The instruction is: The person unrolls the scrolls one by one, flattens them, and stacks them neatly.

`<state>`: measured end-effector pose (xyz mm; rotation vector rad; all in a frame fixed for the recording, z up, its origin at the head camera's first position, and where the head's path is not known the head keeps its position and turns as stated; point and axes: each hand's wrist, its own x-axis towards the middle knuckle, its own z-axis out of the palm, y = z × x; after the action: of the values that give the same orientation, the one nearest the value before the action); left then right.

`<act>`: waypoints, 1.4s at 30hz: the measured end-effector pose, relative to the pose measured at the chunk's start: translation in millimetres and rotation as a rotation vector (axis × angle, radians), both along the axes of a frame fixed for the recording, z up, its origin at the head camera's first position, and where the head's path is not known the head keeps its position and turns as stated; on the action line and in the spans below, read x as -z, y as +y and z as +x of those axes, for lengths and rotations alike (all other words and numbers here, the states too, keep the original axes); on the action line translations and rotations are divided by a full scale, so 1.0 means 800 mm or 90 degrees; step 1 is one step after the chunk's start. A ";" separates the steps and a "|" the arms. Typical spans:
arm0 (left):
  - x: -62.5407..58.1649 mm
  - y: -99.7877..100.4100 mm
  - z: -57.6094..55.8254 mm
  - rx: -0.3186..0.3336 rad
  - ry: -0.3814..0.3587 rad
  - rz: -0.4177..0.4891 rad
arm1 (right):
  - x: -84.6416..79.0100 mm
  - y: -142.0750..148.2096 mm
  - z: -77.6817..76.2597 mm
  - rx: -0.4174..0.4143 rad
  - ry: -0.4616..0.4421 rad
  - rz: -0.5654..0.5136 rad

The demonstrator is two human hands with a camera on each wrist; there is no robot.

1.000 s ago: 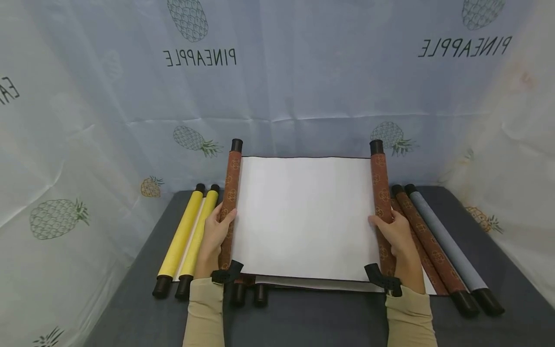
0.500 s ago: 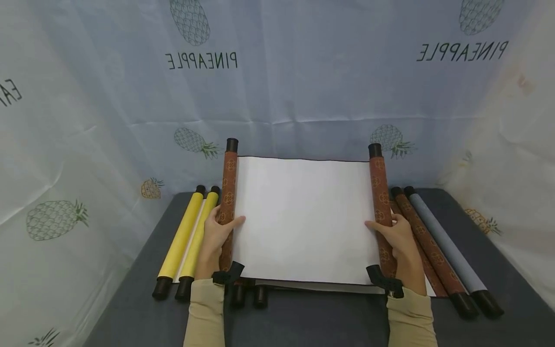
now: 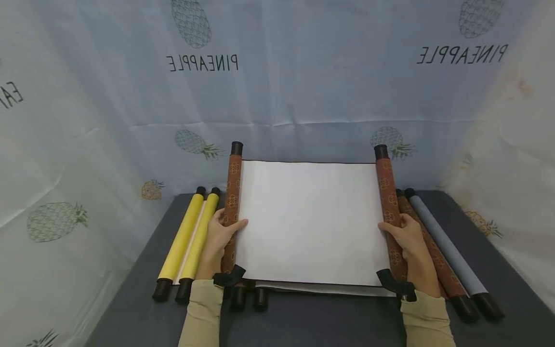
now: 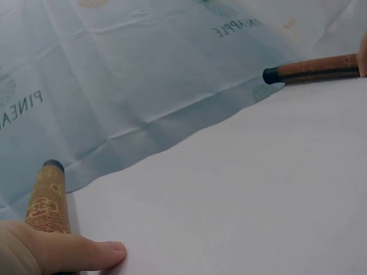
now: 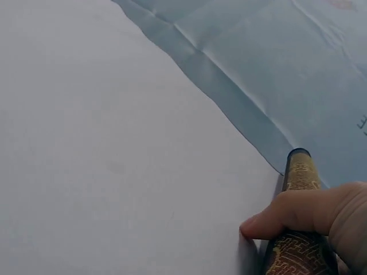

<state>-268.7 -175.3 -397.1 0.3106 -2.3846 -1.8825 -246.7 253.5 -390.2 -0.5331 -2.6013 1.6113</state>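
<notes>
A brown patterned hanging scroll (image 3: pixel 312 221), its white inner sheet spread between two rolled ends with black knobs, is held up over the table. My left hand (image 3: pixel 217 241) grips the left roll (image 3: pixel 232 193), the thumb lying across it onto the sheet's edge. At the other side, my right hand (image 3: pixel 409 243) grips the right roll (image 3: pixel 387 193) in the same way. In the left wrist view the white sheet (image 4: pixel 229 195) fills the space beyond the thumb. The right wrist view has the thumb (image 5: pixel 275 215) over the gold-patterned roll.
A yellow scroll (image 3: pixel 179 241) with two rolls lies on the dark table (image 3: pixel 329 323) at left. At right lie another brown scroll (image 3: pixel 442 260) and a grey one (image 3: pixel 448 243). Black knobs (image 3: pixel 261 299) stick out beneath the held scroll. A pineapple-print cloth (image 3: pixel 303 86) hangs behind.
My right hand has moved right with its roll, and the white sheet between the rolls is slightly wider. My left hand shifted a little left, then back right. The other scrolls stay put.
</notes>
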 end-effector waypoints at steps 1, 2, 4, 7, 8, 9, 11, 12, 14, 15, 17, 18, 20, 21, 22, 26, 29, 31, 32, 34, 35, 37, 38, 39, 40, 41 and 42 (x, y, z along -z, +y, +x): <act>0.000 -0.001 0.000 0.002 -0.001 -0.001 | 0.000 0.001 -0.001 0.000 0.001 0.001; -0.001 -0.002 0.001 0.004 -0.002 -0.006 | 0.000 0.002 -0.002 0.001 0.001 0.002; 0.000 -0.004 0.001 0.007 0.001 -0.016 | 0.000 0.003 -0.003 0.003 0.000 -0.001; 0.000 -0.007 0.002 0.012 0.004 -0.030 | 0.002 0.004 -0.003 0.011 0.002 0.004; 0.000 -0.008 0.002 0.012 0.007 -0.033 | 0.003 0.004 -0.003 0.012 0.006 0.010; 0.001 -0.008 0.002 0.013 0.010 -0.034 | 0.004 0.005 -0.004 0.015 0.013 0.016; 0.002 -0.009 0.002 0.013 0.009 -0.037 | 0.004 0.006 -0.003 0.016 0.014 0.020; 0.002 -0.009 0.002 0.013 0.010 -0.037 | 0.004 0.007 -0.003 0.016 0.015 0.022; 0.003 -0.009 0.004 0.010 0.013 -0.038 | 0.003 0.007 -0.002 0.017 0.014 0.016; 0.003 -0.010 0.005 0.011 0.017 -0.039 | 0.002 0.007 -0.001 0.020 0.007 0.014; 0.003 -0.010 0.007 0.015 0.029 -0.047 | -0.001 0.007 0.000 0.024 -0.004 0.007; 0.002 -0.010 0.007 0.019 0.036 -0.052 | -0.003 0.007 0.000 0.025 -0.008 0.009; 0.001 -0.010 0.006 0.029 0.049 -0.069 | -0.006 0.007 0.001 0.028 -0.018 0.008; 0.001 -0.011 0.005 0.035 0.056 -0.076 | -0.007 0.008 0.001 0.028 -0.021 0.010; 0.001 -0.011 0.004 0.040 0.058 -0.081 | -0.008 0.008 0.002 0.026 -0.020 0.010; 0.000 -0.014 0.002 0.049 0.054 -0.096 | -0.008 0.008 0.005 0.017 -0.014 0.004; -0.001 -0.015 0.002 0.048 0.058 -0.100 | -0.007 0.009 0.007 0.011 -0.013 -0.002; -0.003 -0.016 0.002 0.049 0.062 -0.101 | -0.008 0.009 0.009 0.013 -0.016 0.000; -0.003 -0.016 0.002 0.051 0.066 -0.100 | -0.008 0.009 0.009 0.015 -0.019 0.002; -0.004 -0.016 0.002 0.054 0.071 -0.098 | -0.010 0.010 0.010 0.015 -0.025 0.001; -0.004 -0.016 0.002 0.053 0.071 -0.095 | -0.010 0.010 0.010 0.016 -0.027 -0.002; -0.006 -0.018 0.003 0.054 0.075 -0.093 | -0.011 0.010 0.009 0.014 -0.031 -0.007; -0.006 -0.018 0.003 0.054 0.076 -0.093 | -0.011 0.010 0.009 0.013 -0.030 -0.013; -0.007 -0.019 0.003 0.054 0.077 -0.093 | -0.011 0.010 0.009 0.014 -0.029 -0.018; -0.007 -0.020 0.004 0.054 0.077 -0.095 | -0.011 0.010 0.008 0.016 -0.025 -0.023; -0.008 -0.021 0.004 0.054 0.077 -0.095 | -0.011 0.010 0.008 0.018 -0.021 -0.027; -0.008 -0.022 0.004 0.054 0.076 -0.096 | -0.011 0.009 0.008 0.022 -0.015 -0.030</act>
<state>-265.2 -193.0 -390.6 0.0847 -2.4755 -1.6883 -239.9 260.8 -381.4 -0.5999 -2.5626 1.6694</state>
